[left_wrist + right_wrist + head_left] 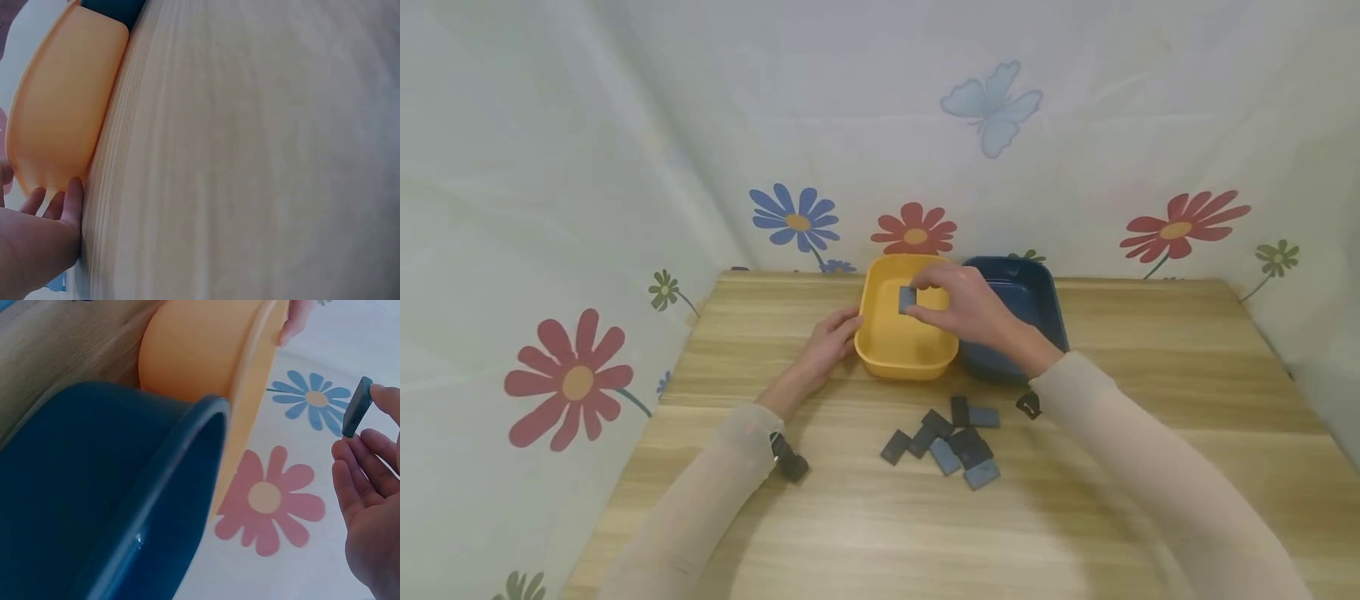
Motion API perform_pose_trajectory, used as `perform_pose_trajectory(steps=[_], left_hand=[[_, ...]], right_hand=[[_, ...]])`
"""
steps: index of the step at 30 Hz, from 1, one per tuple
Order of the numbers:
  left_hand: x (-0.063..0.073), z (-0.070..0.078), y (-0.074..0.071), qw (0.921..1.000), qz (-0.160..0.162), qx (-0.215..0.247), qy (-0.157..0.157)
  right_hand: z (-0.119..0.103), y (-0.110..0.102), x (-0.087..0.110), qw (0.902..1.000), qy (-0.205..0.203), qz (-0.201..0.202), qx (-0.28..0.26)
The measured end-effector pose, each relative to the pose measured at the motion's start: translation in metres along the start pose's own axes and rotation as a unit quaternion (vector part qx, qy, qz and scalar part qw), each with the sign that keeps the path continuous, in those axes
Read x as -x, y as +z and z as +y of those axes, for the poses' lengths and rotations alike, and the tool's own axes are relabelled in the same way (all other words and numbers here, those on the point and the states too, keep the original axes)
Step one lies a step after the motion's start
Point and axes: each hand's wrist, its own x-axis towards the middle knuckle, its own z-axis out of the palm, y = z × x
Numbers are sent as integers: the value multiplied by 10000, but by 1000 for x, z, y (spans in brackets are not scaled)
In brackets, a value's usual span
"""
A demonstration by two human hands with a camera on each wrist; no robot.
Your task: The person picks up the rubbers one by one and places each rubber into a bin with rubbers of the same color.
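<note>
My right hand [973,304] pinches a small blue-grey rectangular tile [907,300] between thumb and fingertips, above the inside of the yellow tub [906,371]. In the right wrist view the tile [357,407] is seen almost edge-on, tilted. At the tub's left side my left hand [827,346] touches the outer wall; in the left wrist view its fingers [73,200] reach fairly straight against the tub's end. Close to the yellow tub on its right stands a dark blue tub [1015,292], partly covered by my right hand and forearm.
Several dark and blue-grey tiles [944,456] lie loosely grouped on the wooden table [850,533], in front of the tubs, some overlapping. A flowered cloth [880,125] hangs behind the table and at its sides. Each wrist carries a dark strapped device [792,462].
</note>
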Motion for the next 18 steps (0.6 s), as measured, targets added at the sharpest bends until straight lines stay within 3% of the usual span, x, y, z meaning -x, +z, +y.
perform_pose_trajectory(steps=[6,10,18], left_hand=[[4,0,-3,10000,71,-17,-36],[4,-2,-5,9999,-5,11,-127],[-1,1,2,9999,-37,-57,-82]], right_hand=[[13,23,-19,9996,217,59,-173],[21,36,-28,9973,635,37,-362],[41,46,-42,9944,1012,-318,-31]])
